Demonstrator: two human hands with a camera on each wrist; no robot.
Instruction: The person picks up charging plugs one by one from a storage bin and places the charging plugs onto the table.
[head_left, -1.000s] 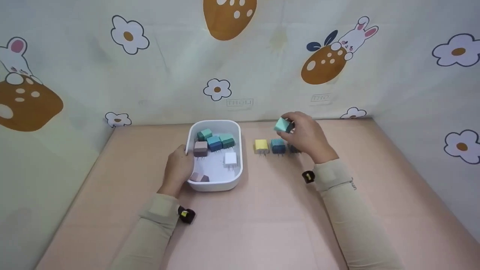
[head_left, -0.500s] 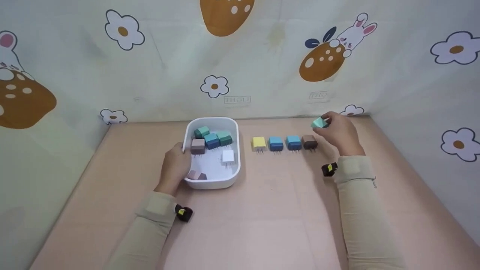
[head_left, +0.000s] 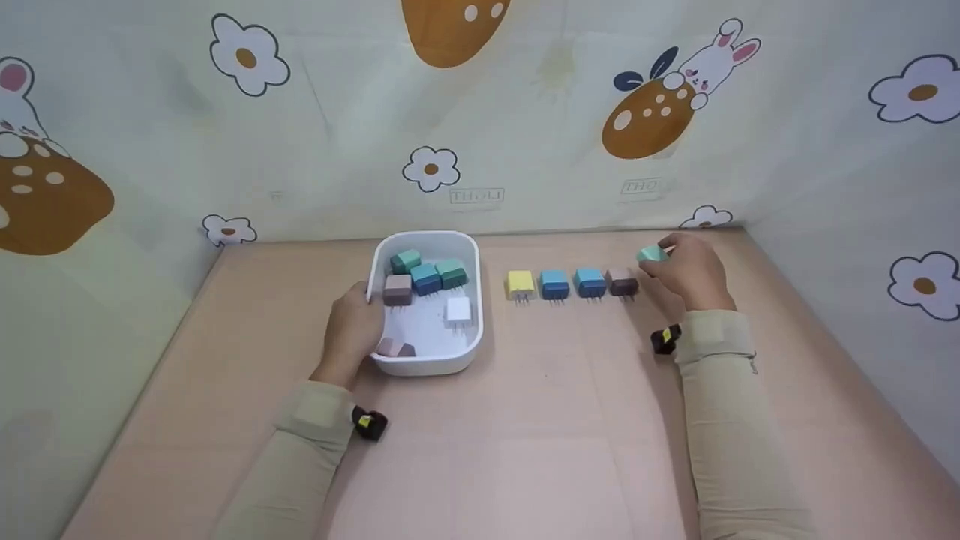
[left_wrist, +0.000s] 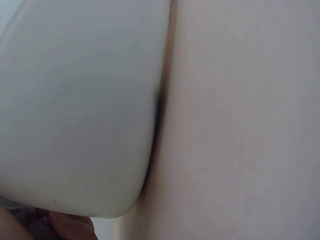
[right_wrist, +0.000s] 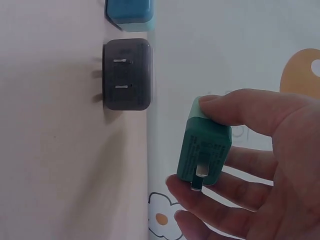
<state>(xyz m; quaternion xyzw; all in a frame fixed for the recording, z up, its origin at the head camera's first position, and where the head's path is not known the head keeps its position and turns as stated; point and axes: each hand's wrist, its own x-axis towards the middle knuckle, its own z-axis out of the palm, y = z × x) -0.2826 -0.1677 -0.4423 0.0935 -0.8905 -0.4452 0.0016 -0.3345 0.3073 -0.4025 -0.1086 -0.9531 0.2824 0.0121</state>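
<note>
In the head view, my right hand (head_left: 697,271) pinches a mint-and-green charger plug (head_left: 651,255) above the table, just right of a row of plugs. The right wrist view shows this green plug (right_wrist: 204,150) between thumb and fingers, its metal prongs facing the camera. That row runs from a yellow plug (head_left: 520,283) through two blue plugs, one of them the nearer blue plug (head_left: 590,282), to a mauve-brown plug (head_left: 622,282). With my left hand (head_left: 352,330) I grip the left wall of a white tray (head_left: 427,366). The left wrist view is mostly the tray's outer side (left_wrist: 75,110).
Inside the tray are several plugs: green ones, a blue plug (head_left: 425,278), a mauve plug (head_left: 397,289), a white plug (head_left: 458,310), and another mauve one in the near-left corner. A patterned curtain (head_left: 337,150) rises behind the pink table (head_left: 525,450).
My right hand has carried the green plug rightward past the row, then slightly further right and lower, uncovering the second blue plug and the brown one. My left hand stays on the tray.
</note>
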